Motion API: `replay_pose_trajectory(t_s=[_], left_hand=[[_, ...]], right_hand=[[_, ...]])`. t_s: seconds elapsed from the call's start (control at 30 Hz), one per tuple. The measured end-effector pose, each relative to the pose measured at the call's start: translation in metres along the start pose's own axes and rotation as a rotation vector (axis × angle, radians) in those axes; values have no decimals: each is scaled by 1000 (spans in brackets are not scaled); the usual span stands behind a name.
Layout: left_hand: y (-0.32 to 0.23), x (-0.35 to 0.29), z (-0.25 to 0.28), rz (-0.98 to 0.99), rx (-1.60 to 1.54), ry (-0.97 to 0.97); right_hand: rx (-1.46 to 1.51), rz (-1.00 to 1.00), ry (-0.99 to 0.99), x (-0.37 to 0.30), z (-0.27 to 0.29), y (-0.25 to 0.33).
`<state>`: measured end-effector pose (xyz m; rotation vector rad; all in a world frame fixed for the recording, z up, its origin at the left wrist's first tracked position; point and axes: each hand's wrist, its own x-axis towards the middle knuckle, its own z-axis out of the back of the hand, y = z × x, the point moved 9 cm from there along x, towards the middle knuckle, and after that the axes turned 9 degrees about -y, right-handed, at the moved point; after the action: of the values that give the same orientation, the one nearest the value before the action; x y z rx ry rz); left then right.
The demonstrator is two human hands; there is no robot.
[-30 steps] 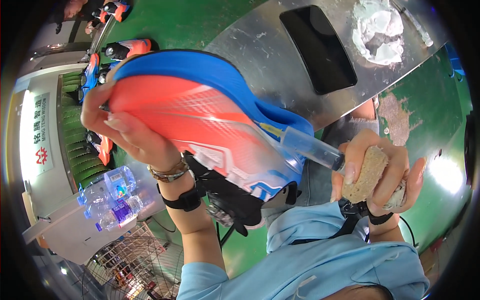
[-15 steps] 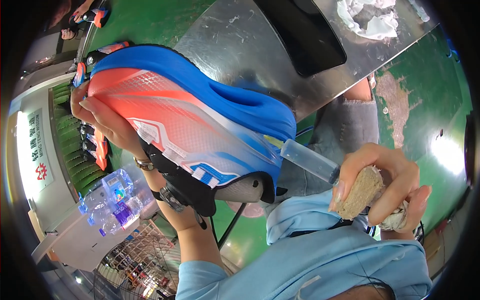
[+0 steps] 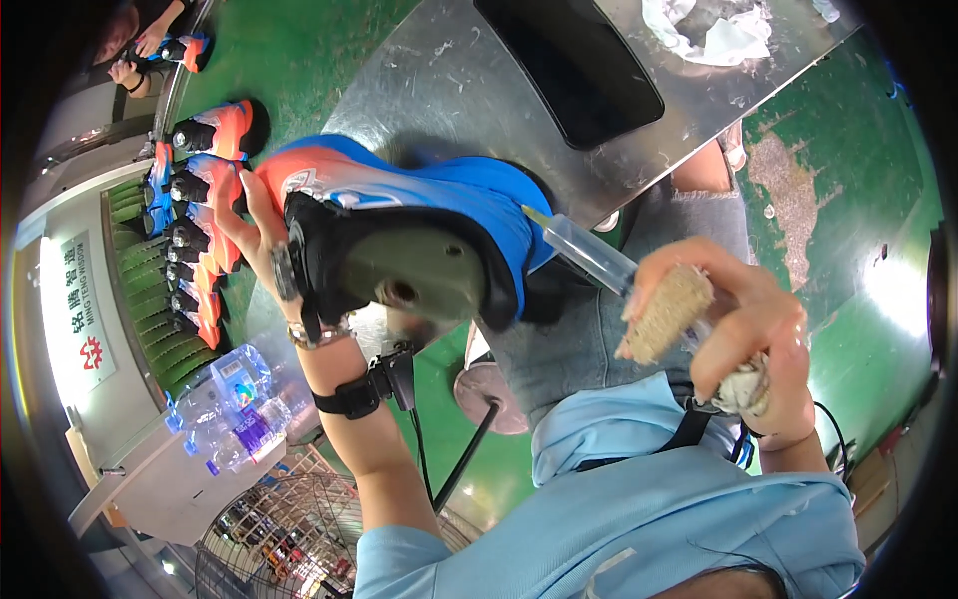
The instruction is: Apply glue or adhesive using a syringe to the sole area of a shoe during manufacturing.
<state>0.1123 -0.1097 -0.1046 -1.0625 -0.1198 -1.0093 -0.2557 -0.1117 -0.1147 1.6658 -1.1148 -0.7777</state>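
A blue and coral sneaker (image 3: pixel 449 195) is in my left hand (image 3: pixel 261 235), which grips it by its far-left side. Inside its collar sits a dark green shoe last (image 3: pixel 409 270) with round holes; the opening faces toward me. My right hand (image 3: pixel 763 319) is closed around a clear syringe (image 3: pixel 591 252), whose yellowish tip is at the blue heel edge of the sneaker; whether it touches I cannot tell. The same hand also holds a tan, rough block (image 3: pixel 671 314) and a crumpled white cloth (image 3: pixel 743 387) in its lower fingers.
A metal table (image 3: pixel 409 100) bears a large black phone (image 3: pixel 579 70) and white crumpled material (image 3: pixel 723 40). Several sneakers (image 3: pixel 205 215) stand in a row at left. Plastic bottles (image 3: pixel 235 404) and a wire fan guard (image 3: pixel 274 529) are lower left. Another person's hand (image 3: pixel 155 38) shows far left.
The sneaker has been rolled, so its collar and last now face me and the blue sole has turned away. My right hand and the syringe have shifted left and slightly up.
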Motion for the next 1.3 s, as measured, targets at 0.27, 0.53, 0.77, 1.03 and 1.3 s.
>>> replay_pose_trajectory(t_s=[0.27, 0.53, 0.77, 1.03, 1.3], left_hand=[[8, -66, 40, 619, -471, 68], [-21, -166, 89, 985, -358, 50], [-52, -259, 48, 1281, -820, 495], [-80, -273, -2, 1289, -1184, 548], [-121, -276, -61, 1319, -1563, 645]], right_hand=[[-49, -27, 108, 1, -5, -7], [17, -48, 93, -10, -20, -13], [134, -100, 0, -26, -16, -12], [124, 13, -47, -35, -12, 6], [157, -27, -123, -54, 7, 39]])
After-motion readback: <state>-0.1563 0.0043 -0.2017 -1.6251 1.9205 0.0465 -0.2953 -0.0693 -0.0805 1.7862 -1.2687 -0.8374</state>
